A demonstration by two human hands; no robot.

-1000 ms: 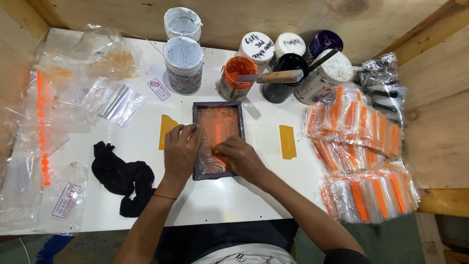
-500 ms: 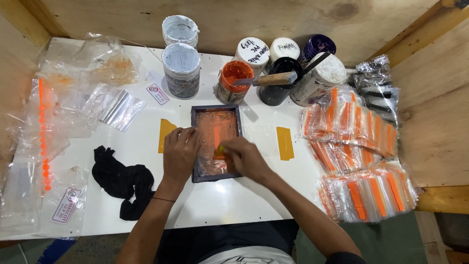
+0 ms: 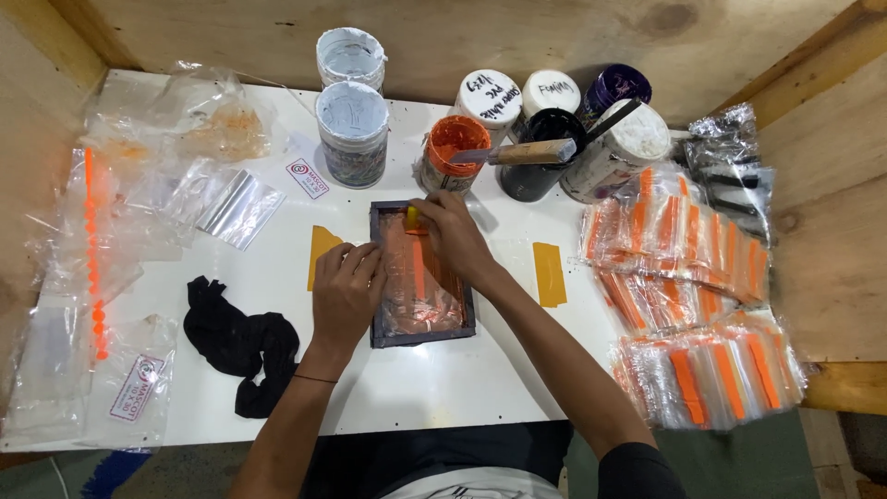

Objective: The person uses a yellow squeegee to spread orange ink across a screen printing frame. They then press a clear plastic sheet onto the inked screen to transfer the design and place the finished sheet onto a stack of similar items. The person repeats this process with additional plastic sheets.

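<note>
A small dark-framed printing screen (image 3: 421, 334) lies on the white table, smeared with orange ink. My left hand (image 3: 346, 291) rests flat on the frame's left edge, pressing it down. My right hand (image 3: 450, 236) grips a small yellow squeegee (image 3: 413, 218) at the far end of the screen, its blade on the orange ink. An open pot of orange ink (image 3: 450, 148) stands just beyond the frame.
Several paint pots (image 3: 352, 129) line the back; a wooden-handled tool (image 3: 531, 152) lies across a black pot. Yellow squeegee pieces (image 3: 551, 273) lie beside the frame. Stacks of orange-striped plastic bags (image 3: 688, 296) sit right, loose clear bags (image 3: 139, 185) left, a black cloth (image 3: 236, 337) near front.
My right hand has slid the squeegee from the near part of the screen up to its far end. The left hand stays on the frame.
</note>
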